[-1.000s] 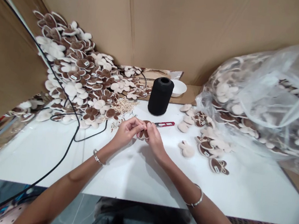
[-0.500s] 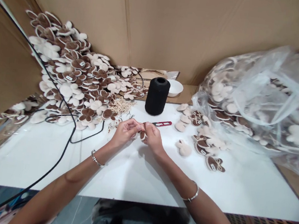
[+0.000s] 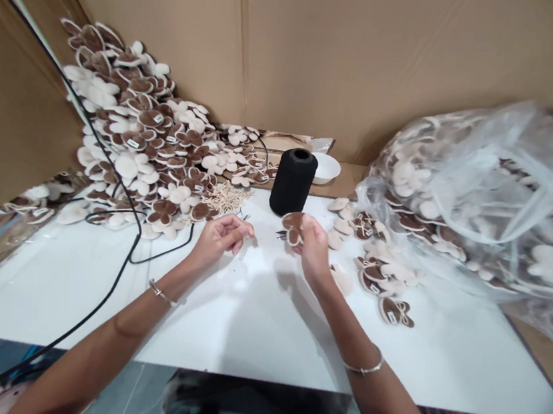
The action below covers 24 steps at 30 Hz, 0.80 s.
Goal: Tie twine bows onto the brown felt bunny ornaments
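Your right hand (image 3: 314, 248) clamps a brown-and-cream bunny patch (image 3: 294, 228) in its fingers (image 3: 309, 223) — your left hand (image 3: 221, 237) sits apart, fingers (image 3: 241, 227) curled, apparently empty.

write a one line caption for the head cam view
Right hand holds a brown-and-cream rabbit-shaped patch near a black thread spool, left hand empty, over a white worktable.
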{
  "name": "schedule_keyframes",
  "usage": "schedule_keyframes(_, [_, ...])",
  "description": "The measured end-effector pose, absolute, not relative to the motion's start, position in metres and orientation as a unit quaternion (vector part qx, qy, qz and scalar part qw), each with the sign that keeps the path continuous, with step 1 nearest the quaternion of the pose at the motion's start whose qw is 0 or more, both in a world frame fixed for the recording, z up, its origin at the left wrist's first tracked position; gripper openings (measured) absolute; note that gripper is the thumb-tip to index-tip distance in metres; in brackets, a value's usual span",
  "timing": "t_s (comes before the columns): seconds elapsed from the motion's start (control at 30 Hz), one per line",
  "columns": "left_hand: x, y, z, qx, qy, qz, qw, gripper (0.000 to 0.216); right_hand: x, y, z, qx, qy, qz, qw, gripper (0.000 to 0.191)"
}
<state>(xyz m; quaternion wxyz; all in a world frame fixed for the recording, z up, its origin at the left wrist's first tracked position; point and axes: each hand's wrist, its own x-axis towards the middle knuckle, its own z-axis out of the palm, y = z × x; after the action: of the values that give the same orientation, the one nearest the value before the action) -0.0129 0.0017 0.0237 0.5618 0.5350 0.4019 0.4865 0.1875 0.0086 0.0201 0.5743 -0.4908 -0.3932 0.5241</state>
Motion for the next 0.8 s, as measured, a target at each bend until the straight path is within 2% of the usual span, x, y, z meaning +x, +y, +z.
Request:
schedule_keyframes(0.1, [-0.014, 0.004, 0.025, 0.555, 0.43, 0.463, 0.541, 0.028, 0.183, 0.006, 0.016, -0.473, -0.434, 0.55, 0.535, 0.046])
schedule_keyframes(0.27, [-0.011, 0.002, 0.02, 0.603, 0.468, 0.413, 0.496, 0.029, 0.181, 0.006, 0.004, -0.468, -0.452, 0.553, 0.52, 0.047])
schedule_keyframes(0.5, [-0.024, 0.008, 0.015, 0.697, 0.577, 0.352, 0.24, 0.038, 0.183, 0.008, -0.002, -0.462, -0.433, 0.587, 0.504, 0.047])
schedule_keyframes(0.57, [-0.027, 0.011, 0.013, 0.704, 0.592, 0.351, 0.176, 0.025, 0.182, 0.008, -0.002, -0.455, -0.421, 0.602, 0.503, 0.047])
schedule_keyframes(0.63, [-0.027, 0.012, 0.012, 0.714, 0.58, 0.367, 0.141, 0.012, 0.181, 0.008, -0.001, -0.446, -0.405, 0.622, 0.5, 0.047])
schedule_keyframes(0.8, [-0.019, 0.005, 0.012, 0.794, 0.455, 0.382, 0.127, 0.014, 0.18, 0.004, 0.008, -0.409, -0.324, 0.721, 0.456, 0.041])
